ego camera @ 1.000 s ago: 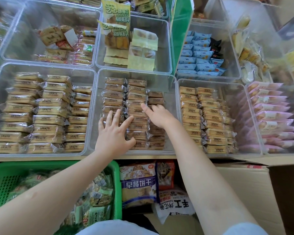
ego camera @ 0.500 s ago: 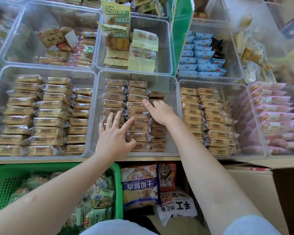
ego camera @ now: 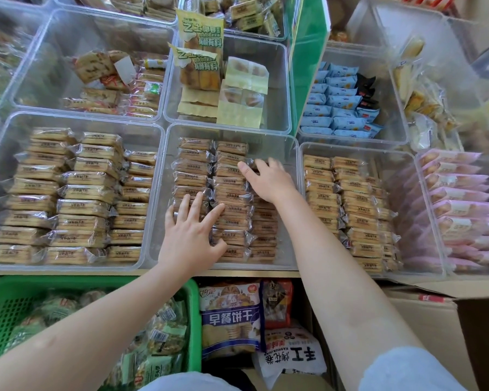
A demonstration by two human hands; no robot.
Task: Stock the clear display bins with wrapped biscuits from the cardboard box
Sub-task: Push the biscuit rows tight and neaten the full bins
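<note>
Shelving packed with clear display bins fills the view, and the middle bin [ego camera: 291, 193] serves as the landmark. Inside it, wrapped biscuits [ego camera: 194, 167] stand in tidy rows. The left hand [ego camera: 191, 235] lies flat on the near rows, fingers spread and straight, pressing and gripping nothing. The right hand [ego camera: 268, 177] reaches to the far right rows, its fingers bent down onto a packet there; whether it actually pinches the packet cannot be told. Below and right of the bin, the cardboard box [ego camera: 424, 314] sits open, its contents out of sight. Left of the bin another bin [ego camera: 153, 128] holds similar packets. The packets look light, with slick, crinkly film over brittle biscuit, so they are probably best taken by the long sides, several at once, without squeezing.
</note>
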